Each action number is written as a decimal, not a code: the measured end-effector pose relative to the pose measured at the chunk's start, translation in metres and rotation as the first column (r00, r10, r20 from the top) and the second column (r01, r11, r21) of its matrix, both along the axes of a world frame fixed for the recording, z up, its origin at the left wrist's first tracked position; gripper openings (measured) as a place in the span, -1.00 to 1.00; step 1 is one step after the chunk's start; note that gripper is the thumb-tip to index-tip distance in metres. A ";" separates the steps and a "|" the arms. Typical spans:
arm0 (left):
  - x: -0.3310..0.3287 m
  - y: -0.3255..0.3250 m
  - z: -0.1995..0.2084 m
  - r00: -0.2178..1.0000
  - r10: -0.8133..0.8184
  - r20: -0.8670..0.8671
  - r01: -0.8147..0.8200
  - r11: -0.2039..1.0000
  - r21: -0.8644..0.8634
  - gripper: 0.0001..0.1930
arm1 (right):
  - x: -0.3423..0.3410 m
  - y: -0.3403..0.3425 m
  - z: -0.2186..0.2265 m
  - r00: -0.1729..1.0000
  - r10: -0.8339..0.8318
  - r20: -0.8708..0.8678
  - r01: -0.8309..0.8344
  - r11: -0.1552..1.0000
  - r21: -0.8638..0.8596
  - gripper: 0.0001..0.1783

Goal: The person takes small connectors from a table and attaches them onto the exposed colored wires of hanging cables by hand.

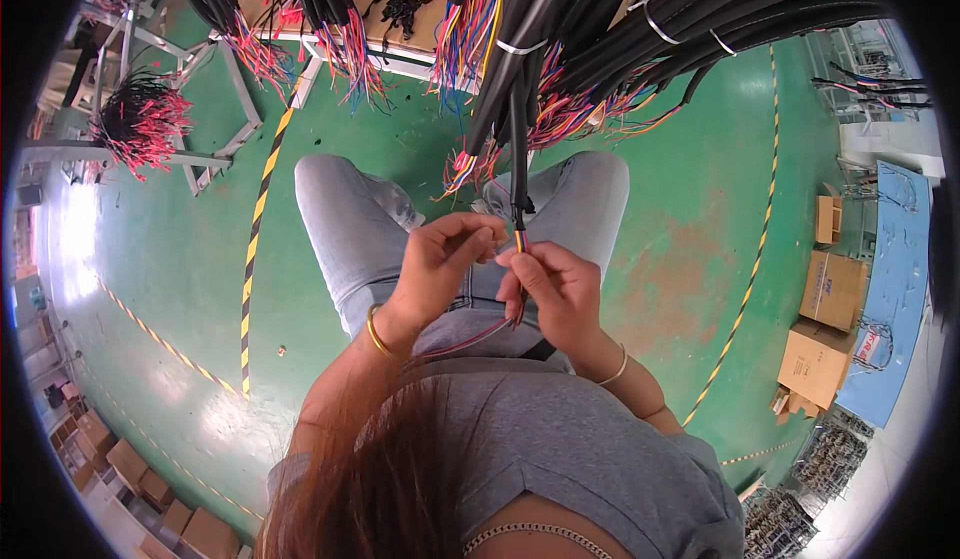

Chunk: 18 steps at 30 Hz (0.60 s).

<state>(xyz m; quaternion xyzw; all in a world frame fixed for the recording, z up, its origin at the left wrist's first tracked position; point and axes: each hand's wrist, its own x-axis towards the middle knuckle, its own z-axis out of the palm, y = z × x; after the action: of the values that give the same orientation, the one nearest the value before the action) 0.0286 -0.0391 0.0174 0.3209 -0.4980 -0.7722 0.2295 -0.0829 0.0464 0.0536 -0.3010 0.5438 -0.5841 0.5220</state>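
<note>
A black-sheathed cable (518, 144) hangs from the bundle above and ends over my lap, between my hands. Out of its end come several coloured wires (519, 240), yellow and dark ones among them. My right hand (558, 289) is closed around these wires just below the sheath, thumb on top. Close by on the left, my left hand (447, 259) pinches with thumb and forefinger beside the wires. What lies between those fingertips is too small to make out. Below the right hand a reddish wire (470, 340) curves left across my waist.
Thick bundles of black cables (720, 14) with white ties reach over the brown table (390, 29), their coloured ends hanging down. A rack at left carries red-tipped wires (145, 124). Cardboard boxes (832, 291) and a blue board (888, 289) stand at right. Striped tape (257, 219) marks the green floor.
</note>
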 end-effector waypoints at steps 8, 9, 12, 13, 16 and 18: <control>0.008 -0.003 0.007 0.963 0.145 -0.225 -0.088 0.965 0.247 -0.85 | 0.008 0.002 -0.005 0.982 0.000 -0.188 -0.002 1.000 -0.011 -0.82; 0.009 -0.003 0.005 0.955 0.177 -0.237 -0.097 0.945 0.313 -0.85 | 0.008 0.003 -0.006 0.986 -0.016 -0.168 0.013 1.000 -0.018 -0.82; 0.004 -0.008 -0.001 0.940 0.289 -0.182 -0.260 0.951 0.169 -0.87 | 0.001 0.010 -0.010 0.988 -0.106 -0.115 0.109 0.994 0.018 -0.82; 0.002 -0.017 -0.001 0.938 0.292 -0.188 -0.268 0.952 0.145 -0.87 | -0.004 0.009 -0.012 0.989 -0.101 -0.111 0.101 0.995 -0.006 -0.82; 0.002 -0.053 0.004 0.914 0.399 -0.069 -0.405 0.898 -0.174 -0.89 | -0.006 0.009 -0.012 0.977 -0.134 -0.165 0.137 0.991 0.007 -0.80; 0.002 -0.079 -0.001 0.899 0.435 -0.049 -0.429 0.853 -0.296 -0.91 | -0.004 0.010 -0.007 0.983 -0.090 -0.161 0.104 0.992 0.075 -0.80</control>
<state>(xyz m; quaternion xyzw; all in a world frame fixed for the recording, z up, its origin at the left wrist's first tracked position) 0.0307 -0.1176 0.0168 0.3935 -0.5268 -0.6132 0.4378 -0.0864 0.0565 0.0464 -0.2970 0.6211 -0.5602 0.4607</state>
